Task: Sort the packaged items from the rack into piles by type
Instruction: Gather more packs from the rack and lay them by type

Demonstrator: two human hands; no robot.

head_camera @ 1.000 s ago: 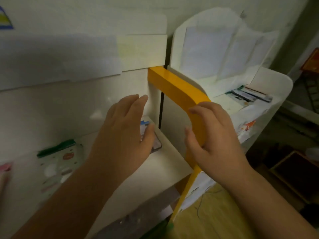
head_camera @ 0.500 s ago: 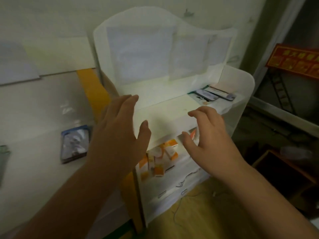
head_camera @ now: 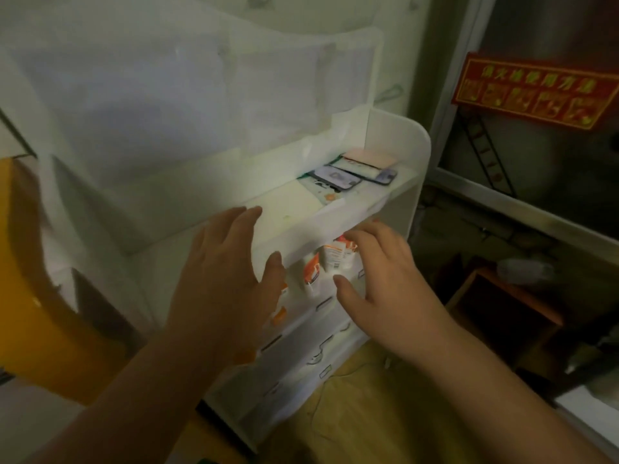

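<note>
A white rack [head_camera: 398,135] stands in front of me with stepped shelves. Flat packets [head_camera: 351,172] in dark, green and pink wrappers lie at the right end of its top shelf. Several orange-and-white tubes [head_camera: 330,259] stand on the shelf below. My left hand [head_camera: 227,276] hovers spread over the front lip of the top shelf, holding nothing. My right hand [head_camera: 378,272] is spread just right of the tubes, fingers apart, its fingertips under the top shelf's lip near the tubes.
A yellow post [head_camera: 37,296] rises at the left edge. A red sign [head_camera: 532,92] hangs on the wall at the right. A dark wooden box [head_camera: 502,313] sits on the floor right of the rack. Lower rack shelves [head_camera: 301,356] hold small wire hooks.
The view has swung right from the white table and yellow post to the rack. Both hands have moved to the rack's upper shelves, the right hand dropping toward the tubes.
</note>
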